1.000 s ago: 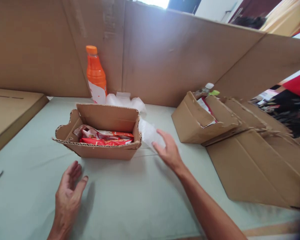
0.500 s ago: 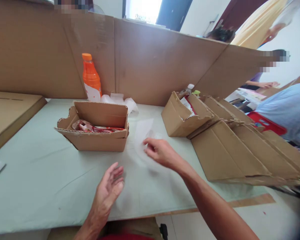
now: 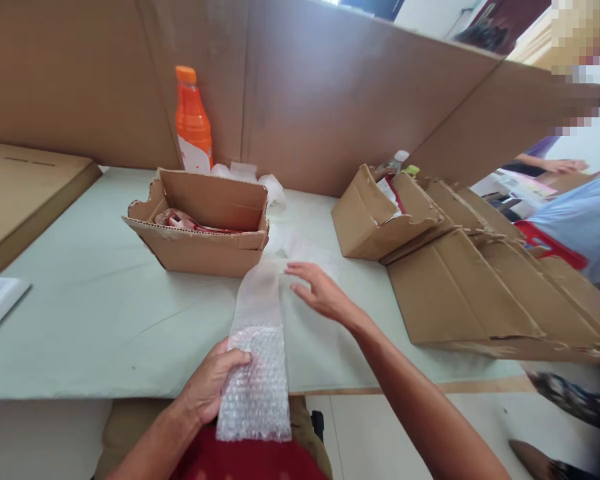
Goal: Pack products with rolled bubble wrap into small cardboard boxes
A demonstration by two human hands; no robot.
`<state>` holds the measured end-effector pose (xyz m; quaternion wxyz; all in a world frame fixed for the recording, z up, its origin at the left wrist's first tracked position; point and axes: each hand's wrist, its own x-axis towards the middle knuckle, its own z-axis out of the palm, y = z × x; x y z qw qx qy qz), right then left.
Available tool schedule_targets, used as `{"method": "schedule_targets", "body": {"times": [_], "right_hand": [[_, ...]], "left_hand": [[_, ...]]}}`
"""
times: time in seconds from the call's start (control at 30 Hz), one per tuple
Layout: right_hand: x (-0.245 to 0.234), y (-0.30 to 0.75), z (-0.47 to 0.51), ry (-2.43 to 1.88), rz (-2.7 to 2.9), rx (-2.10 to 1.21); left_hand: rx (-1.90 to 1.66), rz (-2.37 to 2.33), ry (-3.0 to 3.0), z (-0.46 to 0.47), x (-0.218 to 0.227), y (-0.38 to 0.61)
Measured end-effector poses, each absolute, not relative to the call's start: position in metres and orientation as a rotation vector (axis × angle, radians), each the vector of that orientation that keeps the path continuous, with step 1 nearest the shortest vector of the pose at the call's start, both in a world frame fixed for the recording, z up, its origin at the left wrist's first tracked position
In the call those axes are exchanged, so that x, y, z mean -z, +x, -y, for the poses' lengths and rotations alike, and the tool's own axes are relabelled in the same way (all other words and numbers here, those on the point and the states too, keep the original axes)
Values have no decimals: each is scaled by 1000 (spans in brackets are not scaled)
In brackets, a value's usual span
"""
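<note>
My left hand [image 3: 214,381] grips a bubble wrap bag [image 3: 257,393] near the table's front edge, thumb on top and fingers behind it. The bag's bubbled part hangs over my lap. Its smooth translucent flap [image 3: 260,293] stretches away from me toward the open cardboard box [image 3: 210,257]. Just right of the flap's far end is my right hand [image 3: 323,293], fingers stretched out and apart, holding nothing. Inside the box lies a red and white printed packet [image 3: 177,219], partly hidden by the front wall. More thin translucent film [image 3: 305,250] lies flat beyond my right hand.
An orange bottle [image 3: 193,120] and crumpled white film [image 3: 273,190] stand against the cardboard partition [image 3: 320,100]. Several cardboard bins [image 3: 430,287] line the right side. At left are a flat carton [image 3: 30,193] and a white device [image 3: 0,300]. A person's blue clothing [image 3: 585,220] shows at right.
My left hand, empty before, now holds the bubble wrap bag close to me. The bag has come from beside my right hand, which now has its fingers spread. The view has tilted down.
</note>
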<state>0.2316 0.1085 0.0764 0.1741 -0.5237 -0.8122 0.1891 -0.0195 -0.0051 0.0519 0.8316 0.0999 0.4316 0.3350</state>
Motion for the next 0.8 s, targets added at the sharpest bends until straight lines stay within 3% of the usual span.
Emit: {"method": "schedule_targets", "body": {"times": [0.13,0.37,0.57,0.67,0.8], "right_hand": [[-50,251,-160,-1857,2192,-299],[-39,276,-206,-1975,1990,-227],[-81,282,-254,-1785,1698,-153],[-109,247,-305,-1561,1604,-87],[-132,182,-358,-1634,1752,-165]], "left_hand": [[-700,-883,287,14,-56,-41],[-846,-1189,464,37,-59,-48],[-733,-1244,542,39,-39,-44],[-659,-1198,519,31,-34,-40],[-637,-1108,460,21,-45,-28]]}}
